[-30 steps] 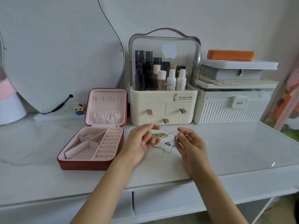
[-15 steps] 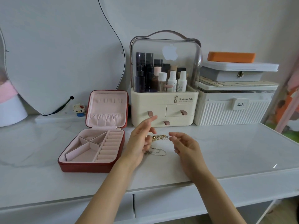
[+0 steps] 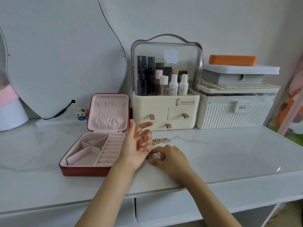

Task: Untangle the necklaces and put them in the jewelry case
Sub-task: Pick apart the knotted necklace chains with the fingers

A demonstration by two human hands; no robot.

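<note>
Two bare hands work at the middle of a white marble-look table (image 3: 229,154). The left hand (image 3: 136,145) is raised palm-up with its fingers spread and loosely bent; a thin gold chain (image 3: 145,131) is draped across those fingers, hanging over them rather than clenched. The right hand (image 3: 170,157), wearing one gold ring, lies low on the tabletop with its fingertips curled together, pinching a small knot of chain (image 3: 151,156) right beside the heel of the left hand. A second heap of tangled gold and silver necklaces (image 3: 161,141) lies on the table just beyond the two hands (how many separate strands it holds cannot be told).

One red jewelry case (image 3: 91,154) stands open to the left of the hands, lid upright, its pink lining showing one column of ring rolls and a divided section with several compartments; no chain shows inside it.

Behind the hands stands one cream cosmetics organizer (image 3: 165,110) with a clear domed cover, three drawers and a crowd of bottles. To its right is one ribbed white box (image 3: 232,115), topped by one grey latched box (image 3: 237,74) and one orange case (image 3: 232,60). One small toy figure (image 3: 80,112) sits beside the jewelry case lid.
</note>
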